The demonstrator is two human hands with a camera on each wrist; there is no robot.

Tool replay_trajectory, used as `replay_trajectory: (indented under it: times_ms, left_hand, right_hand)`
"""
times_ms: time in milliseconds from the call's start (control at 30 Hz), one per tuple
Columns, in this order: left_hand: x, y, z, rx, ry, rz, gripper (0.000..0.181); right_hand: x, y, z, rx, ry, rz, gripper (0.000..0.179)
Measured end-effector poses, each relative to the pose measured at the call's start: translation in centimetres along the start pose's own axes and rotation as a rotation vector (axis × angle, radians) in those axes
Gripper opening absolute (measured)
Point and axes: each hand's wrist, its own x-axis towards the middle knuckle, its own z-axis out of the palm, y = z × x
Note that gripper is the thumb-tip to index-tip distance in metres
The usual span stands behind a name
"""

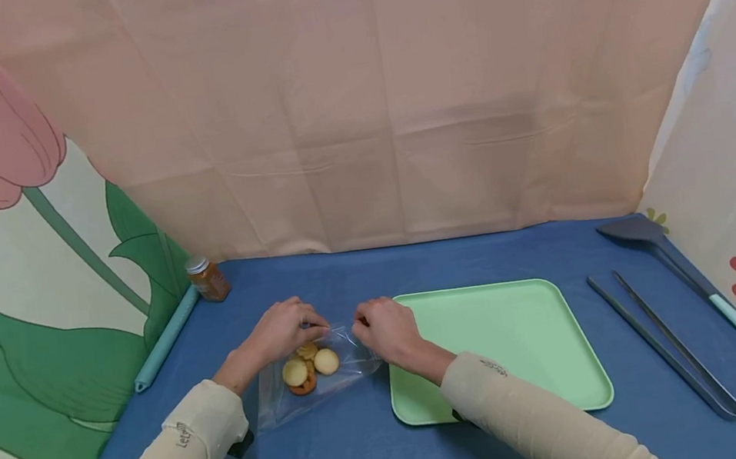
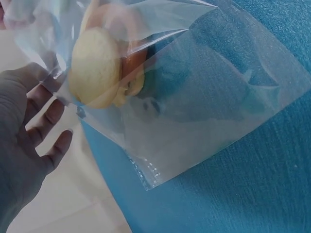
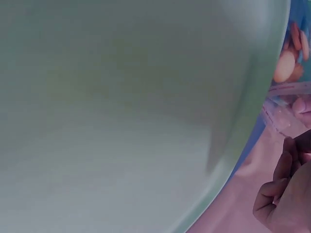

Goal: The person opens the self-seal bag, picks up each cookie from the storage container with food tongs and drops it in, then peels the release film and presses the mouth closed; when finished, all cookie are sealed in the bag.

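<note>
A clear plastic bag point(image 1: 275, 404) lies on the blue cloth with several biscuits inside. Some are round and pale yellow point(image 1: 326, 361); a browner one point(image 1: 303, 387) lies under them. My left hand point(image 1: 289, 328) pinches the bag's far edge between thumb and forefinger, its other fingers loosely spread in the left wrist view. At the bag's right end, where a printed seal strip shows in the right wrist view, my right hand point(image 1: 389, 327) pinches the edge with curled fingers. The right forearm crosses above a light green tray point(image 1: 509, 343).
Metal tongs point(image 1: 670, 352) and a dark turner with a pale-blue handle point(image 1: 676, 266) lie at the right. A spice jar point(image 1: 208, 278) stands at the back left, by a rolled teal item point(image 1: 166, 339). A hanging beige cloth point(image 1: 386, 103) closes off the back.
</note>
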Motion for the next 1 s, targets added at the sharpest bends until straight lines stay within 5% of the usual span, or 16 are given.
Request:
replay_trajectory:
  times_ms: [300,633,1000]
  left_hand:
    - [0.5,-0.6,0.0,-0.095,-0.021,-0.042,0.016]
    - [0.6,-1.6,0.7,-0.265,-0.049,-0.004,0.019]
    - [0.5,-1.7,0.7,-0.22,-0.007,-0.003,0.018]
  right_hand:
    - [0.2,0.3,-0.1,0.037,-0.027,-0.049,0.017]
    - [0.4,0.2,0.0,0.27,-0.095,0.053,0.02]
    - [0.5,0.2,0.1,0.348,-0.108,0.122,0.019]
